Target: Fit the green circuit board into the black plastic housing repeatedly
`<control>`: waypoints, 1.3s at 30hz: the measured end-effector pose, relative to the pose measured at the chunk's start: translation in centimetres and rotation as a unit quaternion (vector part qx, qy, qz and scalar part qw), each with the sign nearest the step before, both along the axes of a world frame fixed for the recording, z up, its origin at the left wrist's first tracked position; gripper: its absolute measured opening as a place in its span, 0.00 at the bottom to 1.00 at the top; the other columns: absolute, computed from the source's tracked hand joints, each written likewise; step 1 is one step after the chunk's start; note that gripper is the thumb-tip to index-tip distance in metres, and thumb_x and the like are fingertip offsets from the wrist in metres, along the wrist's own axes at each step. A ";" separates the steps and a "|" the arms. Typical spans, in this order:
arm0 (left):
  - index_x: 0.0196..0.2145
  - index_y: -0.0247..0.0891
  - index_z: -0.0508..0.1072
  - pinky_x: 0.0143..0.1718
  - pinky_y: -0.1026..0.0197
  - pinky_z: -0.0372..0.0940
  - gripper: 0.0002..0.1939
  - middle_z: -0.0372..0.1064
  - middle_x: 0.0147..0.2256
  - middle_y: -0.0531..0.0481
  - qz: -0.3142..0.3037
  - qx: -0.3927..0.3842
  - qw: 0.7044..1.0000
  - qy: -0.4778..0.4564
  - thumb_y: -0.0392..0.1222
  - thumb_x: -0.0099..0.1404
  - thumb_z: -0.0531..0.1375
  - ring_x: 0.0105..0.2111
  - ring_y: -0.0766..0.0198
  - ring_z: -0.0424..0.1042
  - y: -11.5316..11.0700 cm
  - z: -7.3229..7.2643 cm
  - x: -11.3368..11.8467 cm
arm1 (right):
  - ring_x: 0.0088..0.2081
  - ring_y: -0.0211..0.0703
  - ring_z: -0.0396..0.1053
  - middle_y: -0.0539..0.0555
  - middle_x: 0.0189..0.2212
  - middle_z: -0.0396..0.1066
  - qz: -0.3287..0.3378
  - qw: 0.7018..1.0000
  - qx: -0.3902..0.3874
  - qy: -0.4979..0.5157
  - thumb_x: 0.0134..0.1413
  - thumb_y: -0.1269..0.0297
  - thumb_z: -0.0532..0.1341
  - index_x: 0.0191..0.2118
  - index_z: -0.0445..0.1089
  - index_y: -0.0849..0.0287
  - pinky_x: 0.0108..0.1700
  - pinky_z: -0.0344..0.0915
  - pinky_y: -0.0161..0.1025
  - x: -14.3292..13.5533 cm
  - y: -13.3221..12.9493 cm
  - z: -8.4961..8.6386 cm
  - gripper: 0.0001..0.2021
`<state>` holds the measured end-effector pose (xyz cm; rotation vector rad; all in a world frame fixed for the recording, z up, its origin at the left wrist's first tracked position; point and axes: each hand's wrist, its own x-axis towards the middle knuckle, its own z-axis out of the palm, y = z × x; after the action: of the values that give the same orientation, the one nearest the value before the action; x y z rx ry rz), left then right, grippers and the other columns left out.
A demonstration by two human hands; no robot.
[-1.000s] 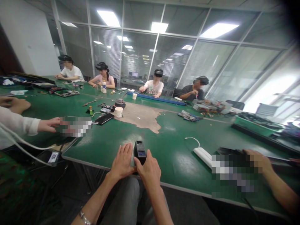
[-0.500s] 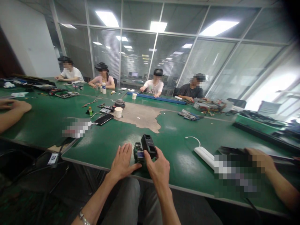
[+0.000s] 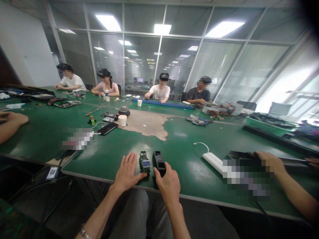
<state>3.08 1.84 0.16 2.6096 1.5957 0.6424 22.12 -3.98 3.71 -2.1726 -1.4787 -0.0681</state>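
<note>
At the near edge of a green table (image 3: 186, 169), the right hand (image 3: 168, 181) grips a black casing (image 3: 158, 157); the left hand (image 3: 126, 171) lies spread, thumb at the circuit board (image 3: 145, 162) between them. Farther: a brown patch (image 3: 147, 123), four seated people (image 3: 159, 92), a glass partition (image 3: 142, 51).

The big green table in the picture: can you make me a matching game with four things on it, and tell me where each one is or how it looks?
Things:
1. black rectangular plastic casing
2. green circuit board with a small bluish screen
3. long narrow blue bar
4. green plastic bin

Places and states:
A. lying along the far side of the green table
B. next to the thumb of the left hand
C. heaped with dark cables
D. held by the right hand

Right pairs: 1-D, 2-B, 3-A, 4-C
</note>
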 end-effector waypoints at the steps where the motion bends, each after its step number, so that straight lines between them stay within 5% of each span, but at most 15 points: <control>1: 0.66 0.32 0.47 0.64 0.40 0.44 0.50 0.47 0.66 0.36 0.000 0.001 1.000 0.000 0.73 0.60 0.47 0.66 0.45 0.47 0.0 0.0 0.0 | 0.46 0.55 0.69 0.66 0.46 0.71 0.007 1.000 0.010 -0.006 0.57 0.49 0.56 0.60 0.60 0.68 0.46 0.61 0.42 0.1 0.0 -0.2 0.31; 4: 0.66 0.32 0.47 0.65 0.41 0.44 0.49 0.47 0.66 0.36 -0.001 0.004 1.000 0.003 0.73 0.61 0.47 0.66 0.46 0.46 0.1 -0.1 -0.1 | 0.51 0.56 0.66 0.68 0.51 0.68 0.015 1.000 0.025 -0.008 0.56 0.48 0.57 0.63 0.54 0.72 0.49 0.60 0.43 0.4 0.0 -0.6 0.37; 7: 0.66 0.32 0.48 0.65 0.41 0.44 0.49 0.48 0.66 0.36 0.001 0.005 1.000 0.007 0.73 0.61 0.47 0.65 0.46 0.47 0.1 -0.1 -0.1 | 0.46 0.54 0.69 0.65 0.44 0.72 0.017 1.000 0.005 0.026 0.56 0.51 0.57 0.58 0.62 0.66 0.47 0.61 0.42 0.4 0.1 -0.3 0.29; 14: 0.66 0.32 0.48 0.64 0.41 0.45 0.49 0.50 0.65 0.36 0.004 0.014 1.000 0.003 0.72 0.61 0.48 0.65 0.46 0.48 -0.1 0.0 -0.2 | 0.38 0.46 0.73 0.54 0.38 0.76 0.061 0.978 0.071 0.186 0.55 0.49 0.57 0.51 0.69 0.56 0.41 0.63 0.38 -1.2 0.7 3.3 0.22; 21: 0.67 0.32 0.45 0.65 0.42 0.44 0.48 0.48 0.65 0.35 0.001 0.021 1.000 -0.011 0.70 0.62 0.48 0.66 0.47 0.46 -0.2 -0.2 -0.4 | 0.38 0.48 0.74 0.56 0.34 0.76 0.069 0.992 0.020 0.100 0.55 0.50 0.58 0.47 0.70 0.56 0.40 0.62 0.38 -4.4 0.9 4.8 0.19; 30: 0.67 0.28 0.39 0.65 0.42 0.42 0.48 0.41 0.67 0.33 -0.011 0.024 0.999 -0.029 0.60 0.62 0.53 0.67 0.47 0.42 0.0 -0.7 -0.7 | 0.38 0.51 0.74 0.58 0.34 0.75 0.083 0.993 -0.079 0.021 0.55 0.51 0.58 0.45 0.69 0.58 0.38 0.62 0.41 -5.6 1.0 3.5 0.18; 36: 0.66 0.29 0.47 0.65 0.42 0.41 0.44 0.39 0.67 0.35 -0.010 0.000 1.000 -0.020 0.53 0.58 0.56 0.67 0.47 0.39 -0.2 -0.1 -0.5 | 0.49 0.56 0.69 0.66 0.46 0.71 0.081 0.994 -0.071 0.013 0.51 0.44 0.60 0.61 0.57 0.67 0.44 0.63 0.42 -5.1 0.8 1.9 0.38; 39: 0.66 0.29 0.48 0.65 0.41 0.41 0.43 0.41 0.67 0.35 -0.009 -0.002 1.000 -0.019 0.53 0.59 0.56 0.67 0.47 0.40 -0.2 0.0 -0.5 | 0.46 0.52 0.70 0.63 0.43 0.72 0.079 0.995 -0.061 0.023 0.53 0.46 0.59 0.57 0.62 0.63 0.43 0.62 0.40 -5.3 0.7 1.6 0.31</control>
<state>2.57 1.61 0.14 2.5894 1.5593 0.6835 16.81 -3.25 5.26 -2.1277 -1.6619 0.1289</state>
